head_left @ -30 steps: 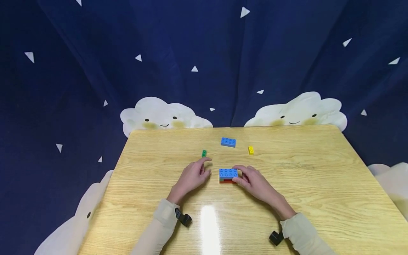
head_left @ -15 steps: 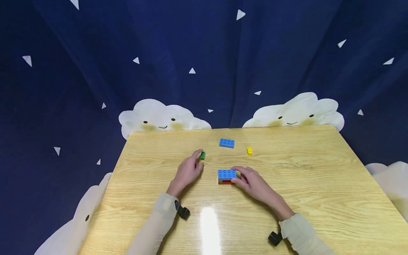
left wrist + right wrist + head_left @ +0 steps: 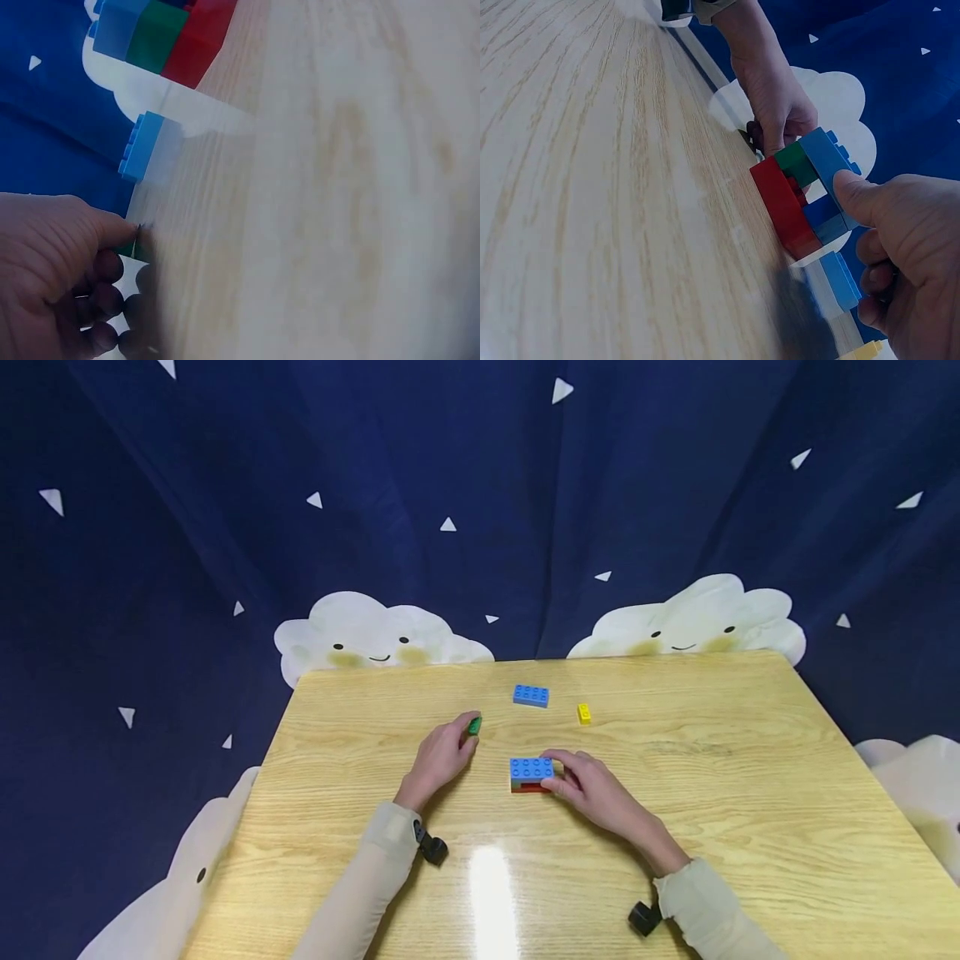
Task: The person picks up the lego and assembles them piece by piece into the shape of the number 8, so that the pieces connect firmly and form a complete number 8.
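Note:
My left hand (image 3: pixel 441 755) pinches a small green brick (image 3: pixel 475 726) between thumb and forefinger. In the left wrist view most of that green brick (image 3: pixel 131 250) is hidden behind the thumb. My right hand (image 3: pixel 596 787) grips the right end of a brick stack (image 3: pixel 532 769) that stands on the table. The right wrist view shows the stack's layers: a red brick (image 3: pixel 784 206) at the bottom, a green brick (image 3: pixel 798 162) and a darker blue brick (image 3: pixel 823 217) with a gap between them, and a long blue brick (image 3: pixel 826 169) across the top, under my thumb.
A loose blue brick (image 3: pixel 531 696) lies behind the stack, near the back of the wooden table (image 3: pixel 712 802). To its right lies a small yellow brick (image 3: pixel 584 714). A dark blue curtain (image 3: pixel 420 460) with white clouds hangs beyond the table's back edge.
My left hand has moved forward and slightly left to the small green brick and closed on it; the brick now sits tilted. My right hand keeps its grip on the stack.

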The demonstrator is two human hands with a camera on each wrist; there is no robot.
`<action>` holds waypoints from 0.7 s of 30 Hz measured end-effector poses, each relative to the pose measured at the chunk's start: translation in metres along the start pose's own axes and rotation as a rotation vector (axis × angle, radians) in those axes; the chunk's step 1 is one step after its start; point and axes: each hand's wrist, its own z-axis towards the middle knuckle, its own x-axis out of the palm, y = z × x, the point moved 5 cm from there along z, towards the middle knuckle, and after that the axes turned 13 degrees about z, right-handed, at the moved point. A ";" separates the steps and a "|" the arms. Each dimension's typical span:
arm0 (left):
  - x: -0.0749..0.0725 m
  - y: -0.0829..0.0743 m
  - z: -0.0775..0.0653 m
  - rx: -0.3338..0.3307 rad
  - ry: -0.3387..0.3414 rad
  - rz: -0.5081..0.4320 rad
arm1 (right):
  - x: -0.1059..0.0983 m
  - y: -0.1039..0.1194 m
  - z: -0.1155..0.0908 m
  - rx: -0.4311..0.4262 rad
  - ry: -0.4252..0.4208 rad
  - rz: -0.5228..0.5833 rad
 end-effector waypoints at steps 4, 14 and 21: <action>-0.001 -0.001 -0.002 -0.004 -0.004 -0.013 | -0.001 0.001 0.001 -0.001 -0.006 -0.003; -0.005 -0.002 -0.009 -0.020 0.033 0.006 | 0.000 -0.002 0.001 -0.002 -0.008 -0.001; -0.006 -0.001 -0.015 -0.029 0.045 0.002 | 0.001 -0.002 0.001 0.002 -0.002 0.007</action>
